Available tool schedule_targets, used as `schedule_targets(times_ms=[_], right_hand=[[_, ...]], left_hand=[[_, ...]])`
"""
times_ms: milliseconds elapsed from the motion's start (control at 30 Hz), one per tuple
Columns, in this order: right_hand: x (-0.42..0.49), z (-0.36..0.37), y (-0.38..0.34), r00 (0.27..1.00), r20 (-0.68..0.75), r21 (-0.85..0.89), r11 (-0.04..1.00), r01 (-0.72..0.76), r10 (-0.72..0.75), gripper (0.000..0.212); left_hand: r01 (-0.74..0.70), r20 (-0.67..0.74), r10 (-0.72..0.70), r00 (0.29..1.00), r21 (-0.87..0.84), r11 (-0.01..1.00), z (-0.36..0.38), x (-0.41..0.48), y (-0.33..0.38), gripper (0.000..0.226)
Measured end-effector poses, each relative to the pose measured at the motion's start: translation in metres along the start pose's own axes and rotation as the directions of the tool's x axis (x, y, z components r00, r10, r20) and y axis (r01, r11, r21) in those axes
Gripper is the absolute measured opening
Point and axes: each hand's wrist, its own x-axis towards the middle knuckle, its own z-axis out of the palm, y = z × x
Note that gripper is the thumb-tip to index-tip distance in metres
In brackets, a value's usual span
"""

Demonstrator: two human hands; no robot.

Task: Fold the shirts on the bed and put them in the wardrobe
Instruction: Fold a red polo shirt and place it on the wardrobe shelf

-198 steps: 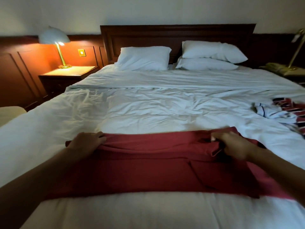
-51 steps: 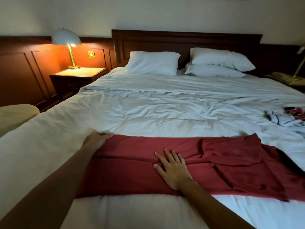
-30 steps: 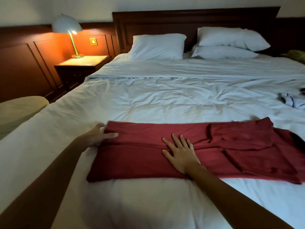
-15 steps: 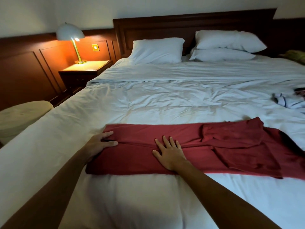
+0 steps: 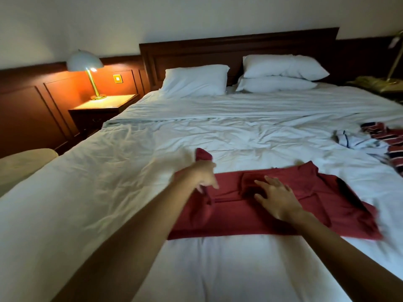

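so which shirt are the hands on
The plain red shirt: the left hand grips its end, the right hand presses it flat. The white shirt and striped shirt lie untouched at right.

A bedroom. A wide bed made up in white sheets fills the view, with three white pillows stacked against a dark wooden headboard. Matching wood panelling runs along the wall, with a brass switch plate set into it. A nightstand carries a lit lamp, and a second brass lamp stands across the bed (the matched fittings look more hotel than home).
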Motion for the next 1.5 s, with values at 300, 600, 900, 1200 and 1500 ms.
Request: schedule_targets(times_ms=[300, 600, 900, 1200, 1500], right_hand=[[-0.024, 0.004, 0.029, 0.991, -0.132, 0.179, 0.984, -0.01, 0.034, 0.041], [-0.031, 0.021, -0.064, 0.998, 0.053, 0.406, 0.912, -0.055, 0.036, 0.057], [-0.029, 0.015, -0.056, 0.997, 0.049, 0.495, 0.866, -0.071, 0.053, 0.054], [-0.035, 0.005, -0.024, 0.99, 0.142, 0.356, 0.933, -0.055, 0.004, 0.056], [0.056, 0.008, -0.049, 0.993, -0.1, 0.228, 0.973, -0.035, 0.059, 0.049]], left_hand=[[-0.147, -0.376, 0.152, 0.914, 0.043, 0.988, 0.059, 0.021, -0.033, 0.045], [0.009, -0.22, -0.005, 0.975, 0.015, 1.0, 0.099, -0.001, -0.116, 0.061], [0.052, -0.146, -0.046, 0.988, 0.039, 0.998, 0.092, -0.004, -0.109, 0.062], [0.059, -0.048, -0.048, 0.998, 0.269, 0.961, 0.084, -0.009, -0.084, 0.07], [0.143, -0.251, -0.066, 0.966, 0.302, 0.943, 0.064, 0.017, -0.073, 0.054]])
